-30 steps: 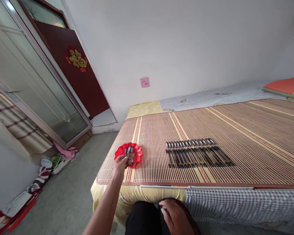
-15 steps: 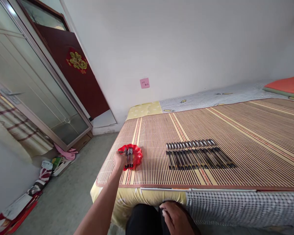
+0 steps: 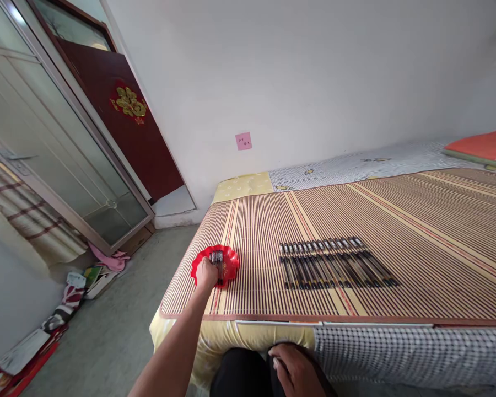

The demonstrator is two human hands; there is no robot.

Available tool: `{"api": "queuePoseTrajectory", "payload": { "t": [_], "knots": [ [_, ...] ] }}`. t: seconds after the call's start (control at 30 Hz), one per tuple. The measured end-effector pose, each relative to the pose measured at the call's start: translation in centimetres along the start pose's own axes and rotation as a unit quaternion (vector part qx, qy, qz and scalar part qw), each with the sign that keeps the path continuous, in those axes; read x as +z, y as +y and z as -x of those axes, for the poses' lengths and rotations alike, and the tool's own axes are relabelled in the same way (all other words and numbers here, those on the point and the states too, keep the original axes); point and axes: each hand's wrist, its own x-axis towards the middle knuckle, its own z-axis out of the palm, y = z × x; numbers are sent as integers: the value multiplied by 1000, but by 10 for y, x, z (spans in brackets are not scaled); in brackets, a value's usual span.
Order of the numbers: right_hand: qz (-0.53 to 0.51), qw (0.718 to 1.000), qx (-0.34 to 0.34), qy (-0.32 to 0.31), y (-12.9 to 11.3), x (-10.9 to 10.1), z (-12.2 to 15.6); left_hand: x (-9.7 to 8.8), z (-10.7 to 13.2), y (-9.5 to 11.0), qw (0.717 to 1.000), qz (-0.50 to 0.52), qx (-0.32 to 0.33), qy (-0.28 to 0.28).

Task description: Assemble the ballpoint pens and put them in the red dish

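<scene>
My left hand [image 3: 206, 272] is over the left part of a scalloped red plate [image 3: 232, 263], its fingers closed and partly hidden from me. It appears to grip a pen at the near left of the plate, beside several black-capped clear pens [image 3: 220, 266] that lie side by side there. To the right, a long row of similar pens [image 3: 334, 263] is laid out on the striped mat, caps toward the wall. My right hand [image 3: 294, 368] rests on my dark-trousered knee, fingers loosely apart, holding nothing.
The striped bamboo mat [image 3: 256, 226] covers the bed, whose near edge has yellow and checked fabric. A pink note [image 3: 243, 141] is stuck on the white wall. An orange folded item [image 3: 483, 146] lies at the far right. A glass door [image 3: 74, 138] stands at left.
My left hand has moved slightly right and inward over the plate, covering the lower ends of the pens. A dark piece jutting from its fingers before is now aligned with them. My right hand stays put.
</scene>
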Motion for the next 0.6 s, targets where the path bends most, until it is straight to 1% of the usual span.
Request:
{"api": "queuePoseTrajectory", "payload": {
  "t": [0.1, 0.17, 0.23, 0.33, 0.4, 0.47, 0.5, 0.53, 0.57, 0.6],
  "knots": [
    [2, 1000, 0, -3, 1, 1, 1, -1, 2, 4, 1000, -20, -7, 0],
    [0, 1000, -2, -3, 2, 0, 1, -6, 3, 8, 1000, -21, 0, 10],
    [-3, 1000, 0, -4, 2, -1, 2, -15, 6, 11, 999, -14, 14, 28],
    [-7, 1000, 3, -8, 1, -2, 1, -38, 20, 12, 997, 7, 39, 64],
    [-7, 1000, 6, -8, 0, -3, 0, -54, 41, 9, 995, 23, 52, 87],
    [-3, 1000, 5, -6, -2, -4, 0, -62, 72, 2, 991, 37, 58, 112],
    [0, 1000, 6, -8, -3, -4, -1, -61, 91, -3, 990, 45, 63, 119],
    [5, 1000, 7, -11, -5, -5, -1, -57, 112, -11, 989, 56, 73, 117],
    [11, 1000, 12, -16, -7, -5, -1, -48, 134, -20, 987, 82, 88, 107],
    [18, 999, 16, -20, -9, -5, -1, -36, 157, -30, 987, 107, 88, 82]
  ]
}}
